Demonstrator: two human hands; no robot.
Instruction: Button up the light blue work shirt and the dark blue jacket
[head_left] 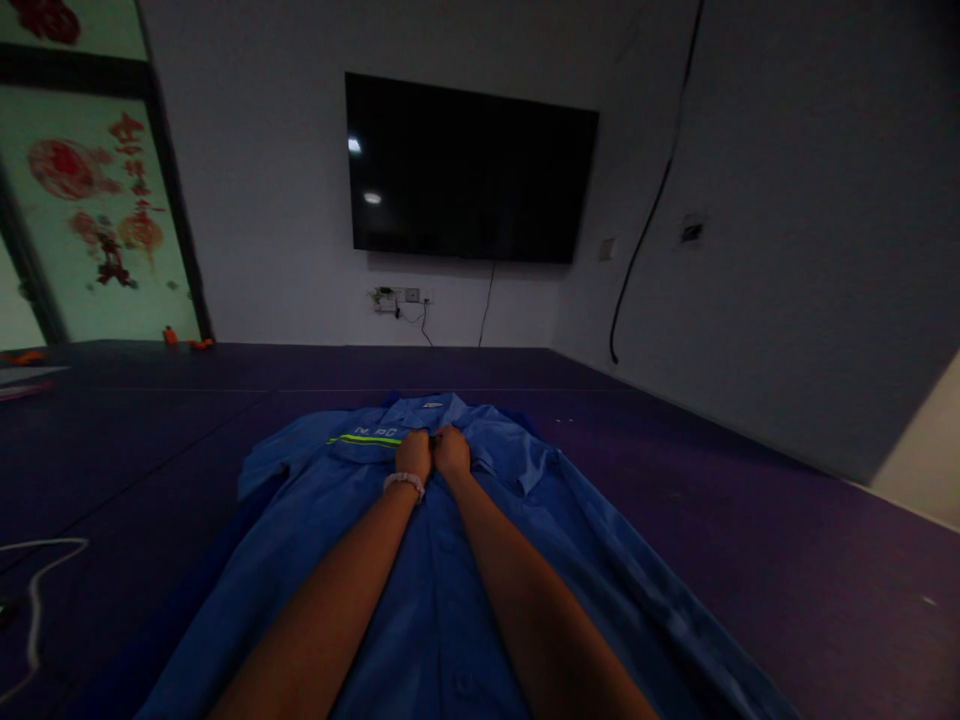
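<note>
A blue work shirt (pixel 390 585) lies spread front side up on the dark floor, its collar (pixel 429 408) pointing away from me. White lettering and a yellow-green stripe (pixel 367 440) run across the left of its chest. My left hand (pixel 414 455), with a pale band on the wrist, is closed on the front placket below the collar. Right beside it, my right hand (pixel 452 452) pinches the same front edge. The fingertips of both hands are mostly hidden, so a button between them cannot be made out.
Dark purple floor (pixel 750 520) surrounds the shirt. A white cable (pixel 36 600) lies at the left. Small orange objects (pixel 171 336) sit by the glass door (pixel 67 230). A television (pixel 472 170) hangs on the far wall, and a black cable (pixel 652 215) dangles at the right.
</note>
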